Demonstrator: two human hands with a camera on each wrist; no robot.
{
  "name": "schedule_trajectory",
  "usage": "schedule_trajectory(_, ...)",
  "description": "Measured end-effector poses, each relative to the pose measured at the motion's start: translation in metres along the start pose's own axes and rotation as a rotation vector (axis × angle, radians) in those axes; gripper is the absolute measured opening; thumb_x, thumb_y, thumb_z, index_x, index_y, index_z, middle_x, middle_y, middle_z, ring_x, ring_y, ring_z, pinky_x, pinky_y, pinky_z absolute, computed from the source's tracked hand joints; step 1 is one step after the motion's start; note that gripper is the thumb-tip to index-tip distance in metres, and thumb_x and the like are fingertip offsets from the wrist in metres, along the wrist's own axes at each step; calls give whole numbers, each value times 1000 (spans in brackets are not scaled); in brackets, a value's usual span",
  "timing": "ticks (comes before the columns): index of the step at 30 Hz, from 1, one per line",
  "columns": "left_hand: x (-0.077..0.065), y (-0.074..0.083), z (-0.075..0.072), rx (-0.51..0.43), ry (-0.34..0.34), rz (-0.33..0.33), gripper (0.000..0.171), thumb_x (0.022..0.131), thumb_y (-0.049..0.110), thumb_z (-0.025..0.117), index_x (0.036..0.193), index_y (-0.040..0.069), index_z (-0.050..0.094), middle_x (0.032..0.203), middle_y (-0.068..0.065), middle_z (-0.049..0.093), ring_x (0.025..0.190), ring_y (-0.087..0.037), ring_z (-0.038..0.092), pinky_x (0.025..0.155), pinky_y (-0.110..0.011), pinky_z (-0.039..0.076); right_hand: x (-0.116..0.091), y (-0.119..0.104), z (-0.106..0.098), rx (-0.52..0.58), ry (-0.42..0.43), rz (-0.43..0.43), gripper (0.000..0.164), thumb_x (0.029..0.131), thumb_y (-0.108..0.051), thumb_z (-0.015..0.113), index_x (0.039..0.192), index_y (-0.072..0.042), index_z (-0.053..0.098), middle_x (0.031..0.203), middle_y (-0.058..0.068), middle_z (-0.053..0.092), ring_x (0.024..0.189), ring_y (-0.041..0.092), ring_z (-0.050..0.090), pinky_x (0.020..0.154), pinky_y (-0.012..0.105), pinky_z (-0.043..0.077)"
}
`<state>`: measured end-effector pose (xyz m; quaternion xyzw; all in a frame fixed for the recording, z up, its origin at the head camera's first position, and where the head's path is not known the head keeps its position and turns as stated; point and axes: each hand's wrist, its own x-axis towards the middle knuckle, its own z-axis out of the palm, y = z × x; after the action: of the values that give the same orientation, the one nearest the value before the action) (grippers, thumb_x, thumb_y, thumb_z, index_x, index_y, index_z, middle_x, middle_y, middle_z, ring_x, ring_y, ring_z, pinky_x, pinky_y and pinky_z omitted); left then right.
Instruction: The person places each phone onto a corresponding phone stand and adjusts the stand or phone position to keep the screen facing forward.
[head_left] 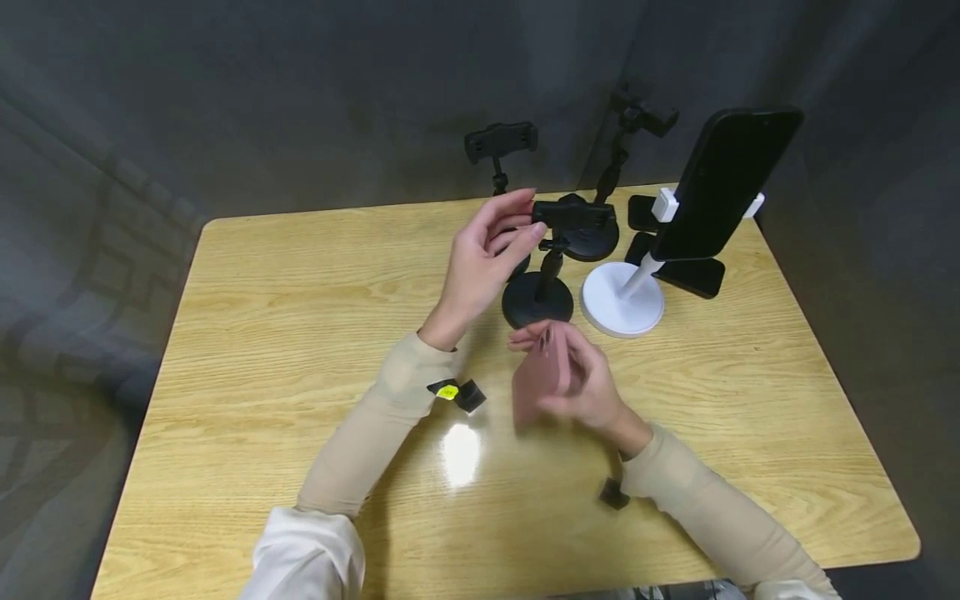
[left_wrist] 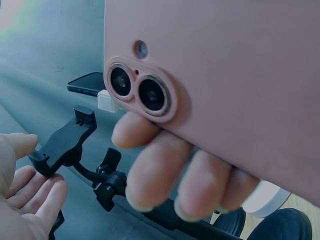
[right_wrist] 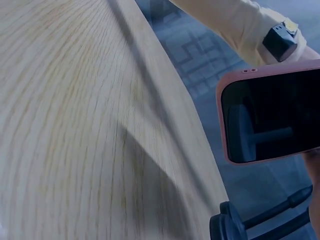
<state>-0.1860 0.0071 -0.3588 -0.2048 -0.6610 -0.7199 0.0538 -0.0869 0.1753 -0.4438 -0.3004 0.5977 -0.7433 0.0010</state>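
Observation:
My right hand point(head_left: 596, 392) grips a phone in a pink case point(head_left: 534, 385) by its edges, raised over the table in front of the nearest black phone stand point(head_left: 573, 216). In the left wrist view the pink case's back point(left_wrist: 240, 85) and its camera lenses point(left_wrist: 152, 95) face the camera, with the fingers curled at the lower edge. The dark screen point(right_wrist: 280, 115) shows in the right wrist view. My left hand point(head_left: 477, 262) holds the left end of that stand's clamp point(left_wrist: 62, 145), thumb on one side and fingers on the other. The clamp carries no phone.
Two more black phone stands point(head_left: 500, 143) point(head_left: 592, 237) rise behind. To the right, a white stand point(head_left: 622, 300) holds a black phone point(head_left: 723, 183) tilted upright. Dark phones point(head_left: 690, 277) lie on the wooden table point(head_left: 300, 333) behind it. Dark curtain point(head_left: 337, 100) hangs along the back.

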Motion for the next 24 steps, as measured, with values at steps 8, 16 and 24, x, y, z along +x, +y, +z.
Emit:
schedule_trajectory(8, 5, 0, 2, 19, -10, 23, 39, 98, 3, 70, 136, -5, 63, 136, -16, 65, 113, -18, 66, 101, -33, 56, 2, 1, 0, -44, 0, -6, 77, 79, -19, 89, 130, 21, 47, 132, 11, 67, 123, 23, 65, 110, 38, 50)
schedule_trajectory(16, 6, -3, 0, 93, -11, 85, 35, 98, 3, 70, 131, -5, 66, 127, -18, 68, 109, -22, 68, 100, -31, 56, 13, -8, -4, -58, 23, -83, 81, 80, -25, 91, 129, 22, 47, 133, 14, 67, 121, 26, 67, 107, 38, 52)
schedule_trajectory(24, 5, -10, 3, 132, 14, 179, 34, 97, 2, 71, 129, -7, 67, 117, -20, 69, 104, -23, 70, 96, -32, 58, 30, -19, -7, -62, 45, -212, 81, 80, -24, 92, 124, 28, 47, 128, 24, 68, 115, 29, 70, 105, 38, 53)
